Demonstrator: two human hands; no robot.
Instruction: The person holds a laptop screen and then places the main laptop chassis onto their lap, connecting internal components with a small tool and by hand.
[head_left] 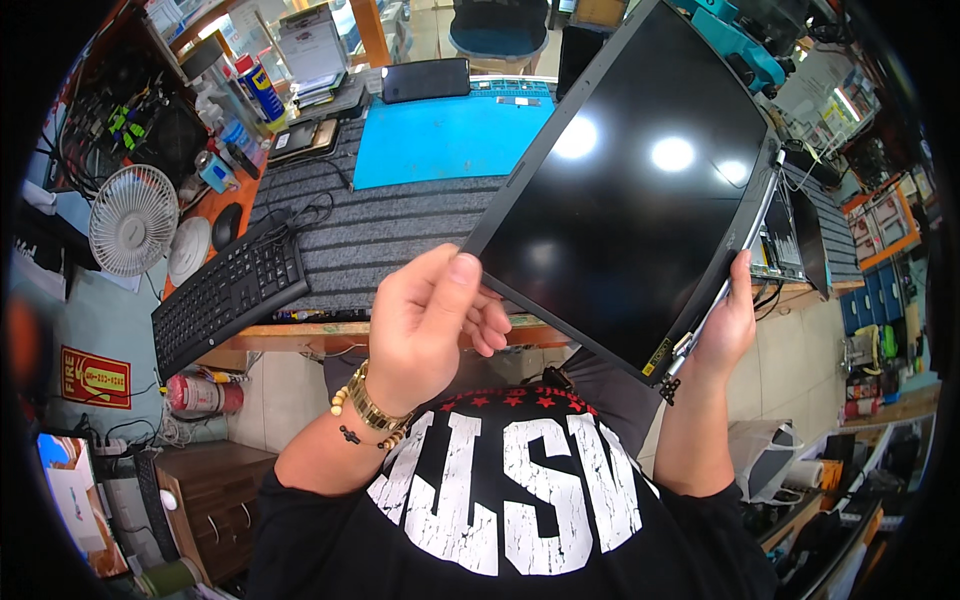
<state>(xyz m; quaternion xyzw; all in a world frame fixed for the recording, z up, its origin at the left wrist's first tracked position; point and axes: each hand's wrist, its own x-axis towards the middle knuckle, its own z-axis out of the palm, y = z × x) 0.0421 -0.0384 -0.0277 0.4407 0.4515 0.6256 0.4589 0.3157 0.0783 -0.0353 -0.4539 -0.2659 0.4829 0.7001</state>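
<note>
Black screen point(630, 190) sat at two o'clock.
Left hand point(425, 310) pinched its corner, right hand point(724, 330) held its edge; gentle edge grips seemed safest.

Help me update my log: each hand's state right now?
Left hand: at a corner of the screen; grip cannot be told.
Right hand: holding the screen's edge.
</note>
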